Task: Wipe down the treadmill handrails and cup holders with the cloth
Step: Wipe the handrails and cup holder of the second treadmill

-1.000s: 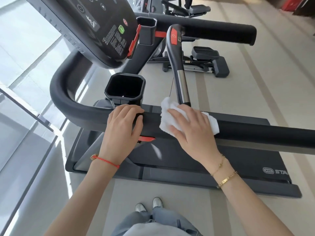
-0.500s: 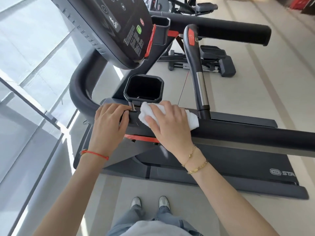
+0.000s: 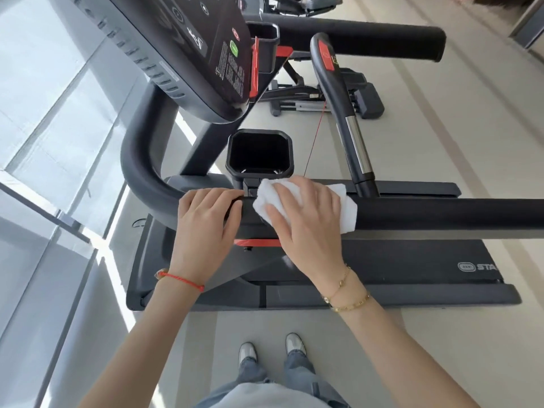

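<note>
A black near handrail runs left to right and bends up at the left. My right hand lies over a white cloth and presses it on the rail, fingers spread and bent over the rail's top. Just left of it, my left hand grips the same rail with fingers curled over it. A black near cup holder stands right behind the cloth. A second cup holder and the far handrail lie beyond the console.
The console overhangs at the upper left. An upright grip bar with a red button rises from the rail right of the cloth. The treadmill deck lies below. Glass wall at left; other gym machines stand behind.
My right hand slid the cloth leftward along the near rail toward the cup holder and my left hand. The left hand kept its grip on the rail.
</note>
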`<state>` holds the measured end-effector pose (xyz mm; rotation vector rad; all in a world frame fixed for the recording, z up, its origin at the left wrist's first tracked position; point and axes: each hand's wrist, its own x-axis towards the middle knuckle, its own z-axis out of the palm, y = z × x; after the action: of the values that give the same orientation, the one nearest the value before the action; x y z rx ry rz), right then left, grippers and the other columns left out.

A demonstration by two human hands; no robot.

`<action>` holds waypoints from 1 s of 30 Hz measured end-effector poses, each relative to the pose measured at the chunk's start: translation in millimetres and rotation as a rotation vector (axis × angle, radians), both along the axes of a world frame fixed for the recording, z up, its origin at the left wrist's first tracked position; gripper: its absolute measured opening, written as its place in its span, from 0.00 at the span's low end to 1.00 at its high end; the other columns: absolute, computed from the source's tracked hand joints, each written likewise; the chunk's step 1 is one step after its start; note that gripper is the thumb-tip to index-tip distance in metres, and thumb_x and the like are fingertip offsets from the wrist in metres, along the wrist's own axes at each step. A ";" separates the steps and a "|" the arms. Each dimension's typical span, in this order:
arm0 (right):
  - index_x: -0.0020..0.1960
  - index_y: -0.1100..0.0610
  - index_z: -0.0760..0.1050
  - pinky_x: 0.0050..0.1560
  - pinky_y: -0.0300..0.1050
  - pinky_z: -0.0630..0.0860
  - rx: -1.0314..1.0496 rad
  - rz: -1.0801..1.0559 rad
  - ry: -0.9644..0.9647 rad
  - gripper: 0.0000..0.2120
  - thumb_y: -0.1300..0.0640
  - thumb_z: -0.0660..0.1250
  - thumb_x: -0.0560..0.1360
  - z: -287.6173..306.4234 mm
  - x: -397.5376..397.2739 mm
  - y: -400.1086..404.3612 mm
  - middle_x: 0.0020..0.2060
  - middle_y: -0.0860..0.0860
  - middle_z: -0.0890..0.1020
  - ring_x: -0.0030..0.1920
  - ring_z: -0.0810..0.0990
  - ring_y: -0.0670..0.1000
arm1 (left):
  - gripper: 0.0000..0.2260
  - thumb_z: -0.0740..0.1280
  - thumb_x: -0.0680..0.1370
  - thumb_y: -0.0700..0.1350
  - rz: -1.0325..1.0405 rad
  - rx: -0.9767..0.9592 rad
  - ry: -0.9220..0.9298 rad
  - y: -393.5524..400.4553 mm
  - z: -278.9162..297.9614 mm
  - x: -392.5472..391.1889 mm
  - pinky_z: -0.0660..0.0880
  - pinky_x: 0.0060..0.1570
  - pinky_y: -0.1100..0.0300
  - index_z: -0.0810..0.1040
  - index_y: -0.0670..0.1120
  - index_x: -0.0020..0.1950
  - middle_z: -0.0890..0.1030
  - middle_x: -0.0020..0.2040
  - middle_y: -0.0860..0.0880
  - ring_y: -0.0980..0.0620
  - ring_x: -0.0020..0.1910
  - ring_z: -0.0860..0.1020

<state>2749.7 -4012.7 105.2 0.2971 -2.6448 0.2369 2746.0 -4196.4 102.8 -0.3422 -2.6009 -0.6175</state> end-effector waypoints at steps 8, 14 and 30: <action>0.56 0.53 0.76 0.54 0.52 0.68 -0.099 -0.164 0.017 0.17 0.46 0.53 0.81 7.4 -3.1 57.0 0.54 0.51 0.78 0.50 0.75 0.57 | 0.12 0.58 0.82 0.47 0.011 0.022 0.017 0.5 -0.8 -0.4 0.61 0.65 0.57 0.80 0.49 0.58 0.82 0.50 0.54 0.52 0.53 0.76; 0.66 0.49 0.71 0.63 0.53 0.66 -0.006 -0.012 0.044 0.16 0.46 0.55 0.82 -8.6 7.4 17.4 0.64 0.51 0.72 0.60 0.71 0.56 | 0.11 0.59 0.82 0.47 0.007 0.042 -0.046 12.4 6.1 3.4 0.62 0.66 0.52 0.79 0.49 0.59 0.81 0.53 0.53 0.51 0.55 0.76; 0.60 0.50 0.75 0.54 0.50 0.68 -0.035 -0.068 0.003 0.16 0.45 0.55 0.81 4.1 2.7 117.8 0.56 0.49 0.76 0.51 0.73 0.54 | 0.08 0.63 0.80 0.42 -0.083 0.047 -0.045 129.1 20.3 -1.8 0.64 0.57 0.54 0.82 0.47 0.50 0.82 0.46 0.52 0.48 0.47 0.78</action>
<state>2752.4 -3894.9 109.4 0.1958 -2.6393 0.2602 2744.3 -4067.3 123.0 -0.4277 -2.6207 -0.7214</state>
